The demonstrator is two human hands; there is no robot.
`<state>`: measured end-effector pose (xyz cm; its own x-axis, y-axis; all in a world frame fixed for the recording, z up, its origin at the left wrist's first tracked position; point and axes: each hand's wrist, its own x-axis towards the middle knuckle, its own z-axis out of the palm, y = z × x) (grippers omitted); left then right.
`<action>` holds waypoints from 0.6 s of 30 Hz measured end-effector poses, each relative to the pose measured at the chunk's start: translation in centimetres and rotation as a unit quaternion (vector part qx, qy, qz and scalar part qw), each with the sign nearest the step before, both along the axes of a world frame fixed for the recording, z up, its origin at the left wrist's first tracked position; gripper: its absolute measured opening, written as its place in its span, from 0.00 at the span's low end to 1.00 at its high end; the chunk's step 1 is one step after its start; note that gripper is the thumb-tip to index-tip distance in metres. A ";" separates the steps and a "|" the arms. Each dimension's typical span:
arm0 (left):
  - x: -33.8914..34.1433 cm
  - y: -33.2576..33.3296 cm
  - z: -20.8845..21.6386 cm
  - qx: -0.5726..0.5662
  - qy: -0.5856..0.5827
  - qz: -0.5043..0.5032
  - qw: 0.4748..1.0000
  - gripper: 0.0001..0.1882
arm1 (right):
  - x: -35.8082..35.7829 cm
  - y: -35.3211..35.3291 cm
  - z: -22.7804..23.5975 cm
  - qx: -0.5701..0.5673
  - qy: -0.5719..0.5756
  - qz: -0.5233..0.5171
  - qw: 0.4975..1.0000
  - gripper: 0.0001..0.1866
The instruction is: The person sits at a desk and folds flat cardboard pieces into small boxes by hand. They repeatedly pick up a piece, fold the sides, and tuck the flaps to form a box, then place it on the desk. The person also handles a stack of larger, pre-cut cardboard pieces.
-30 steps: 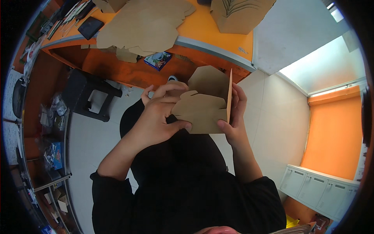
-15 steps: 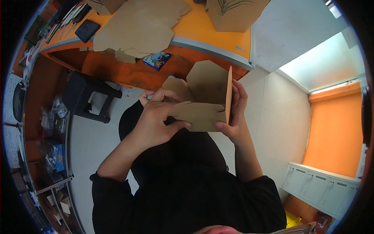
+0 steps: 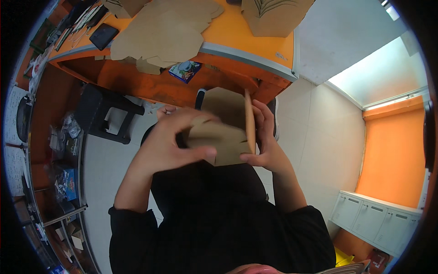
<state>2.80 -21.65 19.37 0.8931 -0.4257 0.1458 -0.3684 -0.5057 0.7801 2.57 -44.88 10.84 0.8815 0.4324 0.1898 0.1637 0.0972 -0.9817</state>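
A brown cardboard box (image 3: 220, 144), partly folded with its flaps standing up, is between my two hands above my lap. My left hand (image 3: 171, 144) grips its left side, thumb on the near panel and the other fingers behind; that hand is smeared by motion. My right hand (image 3: 268, 139) holds the upright right panel, fingers along the outside and thumb at the near lower corner. The inside of the box faces up and away from me. The left fingertips are hidden behind the cardboard.
Flat cardboard blanks (image 3: 159, 32) lie on the orange table (image 3: 228, 34) ahead, with nested folded boxes (image 3: 278, 16) at its right. A black phone (image 3: 104, 36) lies at left. A black stool (image 3: 107, 112) stands left, beside shelves (image 3: 68, 210). Grey lockers (image 3: 369, 217) are at right.
The box has come nearer to me and to the left, and has tilted. Both hands moved with it; the left one shifted along its side with fingers spread wider.
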 end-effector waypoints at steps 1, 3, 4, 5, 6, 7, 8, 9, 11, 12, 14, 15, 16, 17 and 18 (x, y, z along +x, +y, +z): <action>0.4 0.1 0.6 -0.015 -0.011 0.012 1.000 0.17 | -0.1 0.0 -0.2 -0.023 -0.005 0.003 1.000 0.59; 0.9 0.0 1.1 -0.021 0.045 -0.004 0.999 0.17 | -0.2 0.2 0.0 -0.025 0.008 0.006 1.000 0.61; 1.1 -0.1 1.3 -0.013 0.109 -0.034 0.993 0.17 | -0.1 0.3 0.2 -0.034 0.000 0.003 0.999 0.61; 1.3 -0.2 1.4 -0.005 0.172 -0.064 0.983 0.17 | -0.1 0.3 0.5 -0.042 -0.009 0.000 0.999 0.61; 1.4 -0.4 1.4 0.001 0.158 -0.080 0.984 0.17 | -0.3 0.1 0.7 -0.064 -0.014 -0.007 0.998 0.60; 1.6 -0.3 1.1 0.010 0.138 -0.092 0.986 0.16 | -0.4 0.0 0.7 -0.081 -0.026 -0.011 0.996 0.60; 1.8 0.0 1.2 0.026 0.116 -0.094 0.988 0.16 | -0.2 0.2 0.8 -0.091 -0.042 -0.007 0.995 0.59; 2.0 0.2 1.3 0.038 0.119 -0.119 0.985 0.17 | -0.3 0.0 1.3 -0.116 -0.051 -0.010 0.992 0.59; 2.5 0.6 1.8 0.075 0.130 -0.154 0.977 0.18 | -0.6 -0.4 1.7 -0.151 -0.073 -0.010 0.986 0.58; 2.5 0.4 2.2 0.115 0.136 -0.156 0.971 0.17 | -0.6 -0.4 1.5 -0.139 -0.063 -0.010 0.988 0.58; 1.8 -0.5 2.4 0.165 0.119 -0.144 0.968 0.16 | -0.8 -0.2 1.6 -0.124 -0.040 -0.012 0.991 0.57; 1.0 -1.1 2.0 0.178 0.094 -0.130 0.971 0.16 | -0.8 0.4 2.2 -0.151 -0.048 -0.020 0.987 0.57; 0.5 -1.4 1.2 0.188 0.072 -0.123 0.972 0.16 | -0.9 0.8 2.6 -0.180 -0.052 -0.032 0.982 0.56; 0.1 -1.6 0.6 0.176 0.052 -0.113 0.977 0.16 | -1.0 1.0 2.9 -0.212 -0.057 -0.046 0.975 0.56; -0.2 -1.6 0.0 0.164 0.031 -0.105 0.980 0.15 | -1.1 1.3 2.6 -0.185 -0.057 -0.031 0.981 0.55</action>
<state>2.61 -23.27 19.33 0.7833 -0.6162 -0.0818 -0.4483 -0.6512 0.6123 1.52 -43.58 13.48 0.8905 0.4360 0.1298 0.2694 -0.2756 -0.9227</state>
